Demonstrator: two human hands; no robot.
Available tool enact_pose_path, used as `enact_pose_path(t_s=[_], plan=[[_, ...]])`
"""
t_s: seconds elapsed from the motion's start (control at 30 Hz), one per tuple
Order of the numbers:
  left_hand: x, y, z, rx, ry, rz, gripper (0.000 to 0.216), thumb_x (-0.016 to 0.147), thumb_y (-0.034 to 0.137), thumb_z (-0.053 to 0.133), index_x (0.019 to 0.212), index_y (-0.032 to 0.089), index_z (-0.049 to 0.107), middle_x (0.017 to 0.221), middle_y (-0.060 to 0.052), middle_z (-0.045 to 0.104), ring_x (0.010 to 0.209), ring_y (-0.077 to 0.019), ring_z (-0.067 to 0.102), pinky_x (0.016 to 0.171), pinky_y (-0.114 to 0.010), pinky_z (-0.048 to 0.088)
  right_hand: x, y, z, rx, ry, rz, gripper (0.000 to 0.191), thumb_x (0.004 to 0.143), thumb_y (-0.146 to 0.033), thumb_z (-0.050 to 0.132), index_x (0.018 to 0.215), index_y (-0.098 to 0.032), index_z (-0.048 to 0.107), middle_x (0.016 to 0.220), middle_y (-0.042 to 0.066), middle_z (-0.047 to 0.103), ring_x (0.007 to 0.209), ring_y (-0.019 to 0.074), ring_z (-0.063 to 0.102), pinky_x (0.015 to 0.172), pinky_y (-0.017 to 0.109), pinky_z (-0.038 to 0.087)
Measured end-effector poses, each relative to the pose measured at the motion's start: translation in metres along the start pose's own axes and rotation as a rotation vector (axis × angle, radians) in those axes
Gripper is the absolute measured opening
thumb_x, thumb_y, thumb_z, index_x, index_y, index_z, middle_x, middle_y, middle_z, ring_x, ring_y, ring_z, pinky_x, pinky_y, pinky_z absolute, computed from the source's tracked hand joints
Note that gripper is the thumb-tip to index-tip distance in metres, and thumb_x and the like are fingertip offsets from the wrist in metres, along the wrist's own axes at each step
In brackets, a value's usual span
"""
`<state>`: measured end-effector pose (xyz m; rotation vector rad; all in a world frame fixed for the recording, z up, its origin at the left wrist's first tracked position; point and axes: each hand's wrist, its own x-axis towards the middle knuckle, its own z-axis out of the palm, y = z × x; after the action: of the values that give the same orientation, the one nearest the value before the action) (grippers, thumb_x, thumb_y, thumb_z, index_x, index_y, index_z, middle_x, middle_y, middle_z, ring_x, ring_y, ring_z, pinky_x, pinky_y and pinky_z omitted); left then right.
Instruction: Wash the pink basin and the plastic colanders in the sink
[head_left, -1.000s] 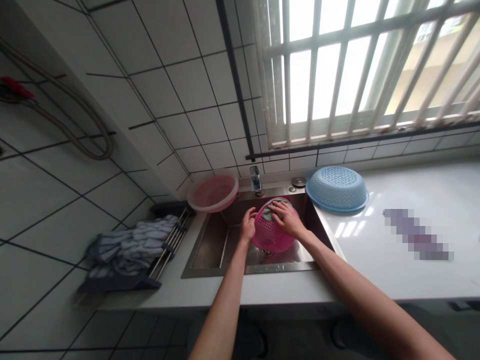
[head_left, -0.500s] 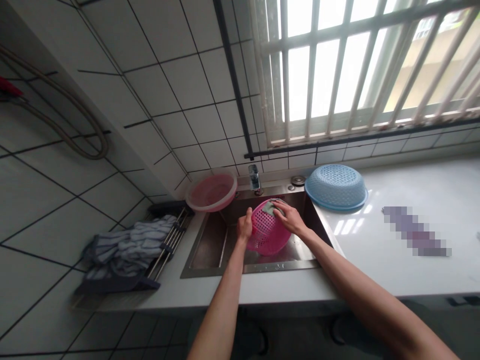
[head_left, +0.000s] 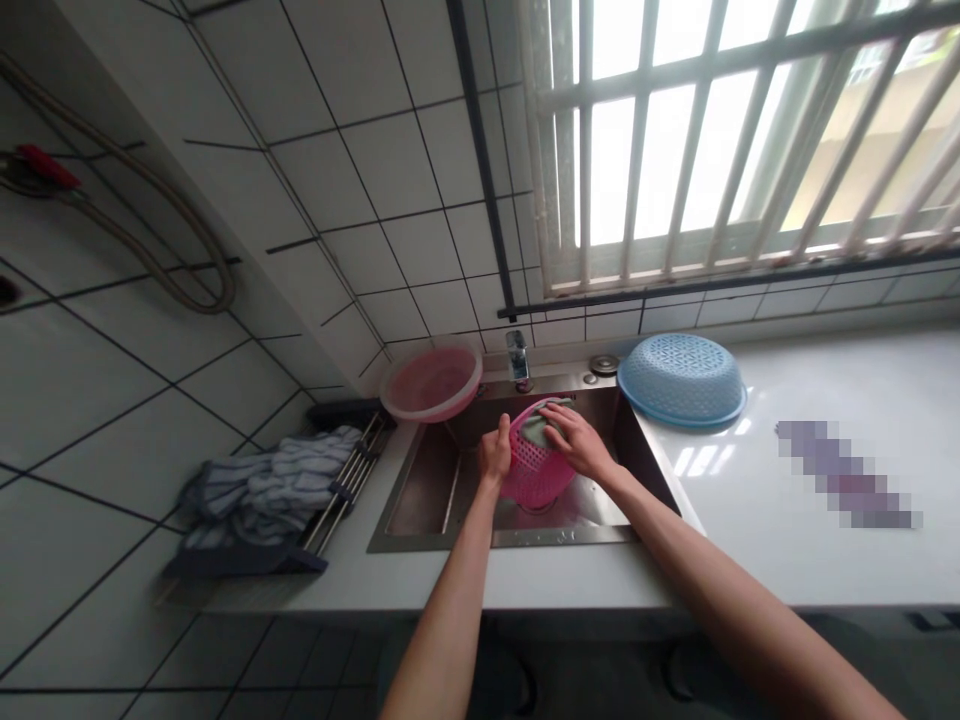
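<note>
Over the steel sink (head_left: 420,490) I hold a pink perforated colander (head_left: 534,470) bottom-up and tilted. My left hand (head_left: 495,452) grips its left rim, fingers closed round the edge. My right hand (head_left: 574,440) presses a grey-green cloth (head_left: 534,430) against the colander's top, fingers bent over it. The tap (head_left: 517,358) stands just behind the colander.
A pink basin (head_left: 431,382) rests on the sink's back left corner. A blue colander (head_left: 681,378) lies upside down on the white counter (head_left: 810,540) to the right. A striped towel (head_left: 262,490) lies on a metal rack left of the sink. Tiled wall rises at left, barred window behind.
The pink colander has turned and tilted in my hands. My right hand with the cloth has slid back across its top, toward the left.
</note>
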<state>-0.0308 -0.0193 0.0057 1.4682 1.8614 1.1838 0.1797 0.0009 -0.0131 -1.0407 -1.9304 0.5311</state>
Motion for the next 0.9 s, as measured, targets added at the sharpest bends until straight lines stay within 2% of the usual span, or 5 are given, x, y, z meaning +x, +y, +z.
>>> enact_pose_path(t_s=[0.13,0.33,0.53,0.67,0.9], plan=[[0.001,-0.006,0.003,-0.026,-0.011,0.044,0.076,0.091,0.088,0.036,0.053,0.023,0.049,0.053,-0.003,0.052,0.055,-0.0174,0.046,0.057,-0.032,0.028,-0.001,0.024,-0.008,0.105,0.043,0.196,0.049,0.106,-0.049,0.052,0.147,-0.027,0.066,0.152,0.009,0.064,0.145,0.027,0.056,0.125,0.049,0.041],[0.002,-0.015,0.02,-0.206,-0.2,0.112,0.074,0.086,0.09,0.043,0.068,0.02,0.06,0.063,-0.001,0.056,0.062,-0.0163,0.047,0.062,-0.029,0.035,-0.004,0.005,-0.006,0.004,-0.027,0.026,0.044,0.108,-0.047,0.05,0.144,-0.029,0.07,0.158,0.006,0.058,0.155,0.0305,0.043,0.13,0.056,0.033],[0.003,-0.01,0.012,-0.111,-0.103,0.194,0.034,0.1,0.042,0.046,0.094,0.02,0.072,0.094,-0.007,0.076,0.089,-0.022,0.067,0.083,-0.03,0.047,-0.01,-0.014,0.005,-0.17,-0.143,-0.128,0.047,0.108,-0.04,0.055,0.153,-0.03,0.061,0.164,0.008,0.05,0.156,0.0362,0.039,0.128,0.061,0.034],[0.0,0.0,0.001,0.047,-0.004,0.142,0.037,0.097,0.025,0.041,0.111,0.023,0.076,0.115,-0.009,0.08,0.103,-0.0242,0.071,0.09,-0.03,0.048,-0.015,-0.033,0.017,-0.228,-0.221,-0.273,0.055,0.105,-0.04,0.062,0.158,-0.033,0.054,0.167,0.007,0.047,0.157,0.0375,0.037,0.129,0.063,0.03],[0.0,0.007,-0.005,0.172,-0.044,-0.086,0.06,0.102,0.058,0.038,0.072,0.019,0.073,0.078,-0.013,0.076,0.079,-0.0269,0.068,0.068,-0.032,0.04,-0.011,-0.026,0.016,-0.155,-0.263,-0.303,0.05,0.108,-0.045,0.056,0.157,-0.034,0.055,0.166,0.005,0.048,0.157,0.0336,0.038,0.13,0.062,0.029]])
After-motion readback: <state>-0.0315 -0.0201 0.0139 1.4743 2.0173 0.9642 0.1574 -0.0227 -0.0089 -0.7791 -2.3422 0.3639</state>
